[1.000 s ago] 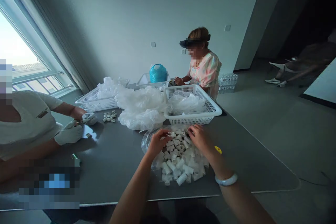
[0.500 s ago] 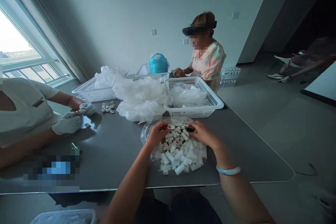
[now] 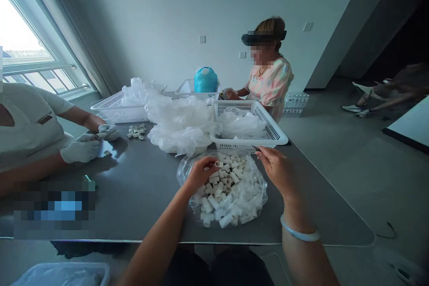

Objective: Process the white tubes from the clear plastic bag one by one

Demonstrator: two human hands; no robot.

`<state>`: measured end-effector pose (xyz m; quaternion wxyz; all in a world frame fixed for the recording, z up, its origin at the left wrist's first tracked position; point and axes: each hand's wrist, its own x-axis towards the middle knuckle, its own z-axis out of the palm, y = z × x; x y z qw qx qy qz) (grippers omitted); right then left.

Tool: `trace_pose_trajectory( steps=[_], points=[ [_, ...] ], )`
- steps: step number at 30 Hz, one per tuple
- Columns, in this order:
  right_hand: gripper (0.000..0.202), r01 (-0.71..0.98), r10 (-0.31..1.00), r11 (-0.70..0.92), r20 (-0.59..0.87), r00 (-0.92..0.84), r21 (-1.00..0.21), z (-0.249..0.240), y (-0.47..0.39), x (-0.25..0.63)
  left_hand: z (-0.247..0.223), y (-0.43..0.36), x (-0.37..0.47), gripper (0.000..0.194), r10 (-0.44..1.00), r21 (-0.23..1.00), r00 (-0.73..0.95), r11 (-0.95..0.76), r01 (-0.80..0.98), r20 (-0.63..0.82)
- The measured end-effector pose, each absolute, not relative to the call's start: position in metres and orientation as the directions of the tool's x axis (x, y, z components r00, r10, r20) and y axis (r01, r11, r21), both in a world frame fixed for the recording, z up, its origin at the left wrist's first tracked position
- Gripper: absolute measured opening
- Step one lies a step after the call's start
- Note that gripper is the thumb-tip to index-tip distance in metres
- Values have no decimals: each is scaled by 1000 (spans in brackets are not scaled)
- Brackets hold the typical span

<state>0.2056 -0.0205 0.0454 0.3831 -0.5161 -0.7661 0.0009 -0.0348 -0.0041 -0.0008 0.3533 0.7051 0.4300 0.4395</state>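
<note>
A clear plastic bag (image 3: 259, 187) lies spread on the dark table, heaped with short white pipe fittings (image 3: 226, 220). My left hand (image 3: 202, 172) is at the heap's upper left, its fingers closed on a white fitting (image 3: 218, 164). Beyond the bag's upper right edge, my right hand (image 3: 274, 165) is pinched on a small dark tool (image 3: 255, 147), which points toward the white basket (image 3: 248, 142). Its exact shape is too small to tell.
Crumpled white plastic (image 3: 182, 118) lies left of the basket. A gloved person (image 3: 33, 129) works at the left beside loose fittings (image 3: 136, 132). Another person (image 3: 270, 78) is behind the basket. A blue bag (image 3: 205, 80) sits in a far tray.
My right hand has moved away from the heap, up and to the right, with the dark tool. My left hand stays by the same fitting. The view has shifted slightly.
</note>
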Motion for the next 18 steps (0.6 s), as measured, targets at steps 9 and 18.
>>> trace_pose_trajectory(
  steps=[9, 18],
  points=[
    [26, 809, 789, 548, 451, -416, -212, 18, -30, 146, -9, -2, -30, 15, 867, 805, 259, -494, 330, 426],
    [24, 811, 787, 541, 474, -395, -222, 9, -25, 149, -8, 0, -30, 19, 794, 688, 302, -608, 396, 528]
  ],
)
